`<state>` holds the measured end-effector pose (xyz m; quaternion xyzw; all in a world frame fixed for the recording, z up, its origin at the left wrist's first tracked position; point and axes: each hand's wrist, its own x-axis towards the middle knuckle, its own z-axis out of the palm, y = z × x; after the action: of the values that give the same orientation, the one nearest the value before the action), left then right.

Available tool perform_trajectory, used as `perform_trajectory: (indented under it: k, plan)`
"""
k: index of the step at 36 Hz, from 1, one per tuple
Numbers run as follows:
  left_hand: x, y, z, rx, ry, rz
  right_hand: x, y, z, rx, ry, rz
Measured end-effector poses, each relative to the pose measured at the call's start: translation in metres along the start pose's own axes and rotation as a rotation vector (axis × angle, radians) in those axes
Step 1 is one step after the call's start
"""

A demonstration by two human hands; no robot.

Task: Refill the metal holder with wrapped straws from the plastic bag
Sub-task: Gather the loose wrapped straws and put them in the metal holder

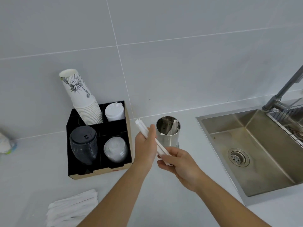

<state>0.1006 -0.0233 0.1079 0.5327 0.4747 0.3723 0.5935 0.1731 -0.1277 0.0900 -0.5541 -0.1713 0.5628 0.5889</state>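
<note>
Straws in the bag: wrapped straws in the plastic bag [72, 208] lie flat on the worktop [164, 202] at the lower left, well apart from the holder; this is the stock left to move
Cup organiser: black divided tray [98, 167] with paper cups [82, 99] and lids stands just left of the hands; judged an obstacle to keep the straw tips away from
Left hand: left hand [145, 146] has its fingers curled around the upper part of a small bundle of wrapped straws [148, 135], tips pointing up and away to the left
Right hand: right hand [178, 164] has its fingers pinched closed on the lower end of the same bundle, so both hands hold it, slanted
Metal holder: metal holder [168, 130] stands upright on the worktop just beyond the hands, touching neither; a few wrapped straws already lean inside, with much room left
Step in hand: squaring the bundle, it seems, before dropping it in
How to do it well: even the ends, turn the bundle upright above the opening, lower it with one hand, let go only once the ends are inside the rim
Risk: the thin wrappers may slip or fan out; a knock could tip the holder
Sink: steel sink [246, 145] to the right, open, so keep loose straws away from it
</note>
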Motion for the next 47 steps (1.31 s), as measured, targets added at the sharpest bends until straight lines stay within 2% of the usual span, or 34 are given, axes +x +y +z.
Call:
perform_trajectory:
  k: [6,14,20,31,38,47]
  plan:
    - [0.016,0.023,0.01,0.166,-0.12,0.145,0.014,-0.029,-0.007,-0.528,0.061,-0.251]
    - [0.05,0.062,0.009,0.161,-0.356,0.069,0.043,-0.07,-0.024,-0.824,0.12,-0.385]
    - [0.067,0.076,0.004,0.217,-0.373,0.125,0.067,-0.086,-0.032,-0.975,0.114,-0.36]
    - [0.077,0.063,0.014,0.525,-0.406,0.253,0.091,-0.085,-0.033,-1.144,0.056,-0.384]
    - [0.085,0.051,0.01,0.498,-0.503,0.166,0.098,-0.078,-0.036,-1.248,0.032,-0.351]
    - [0.084,0.039,0.008,0.592,-0.512,0.146,0.101,-0.076,-0.038,-1.302,-0.005,-0.34]
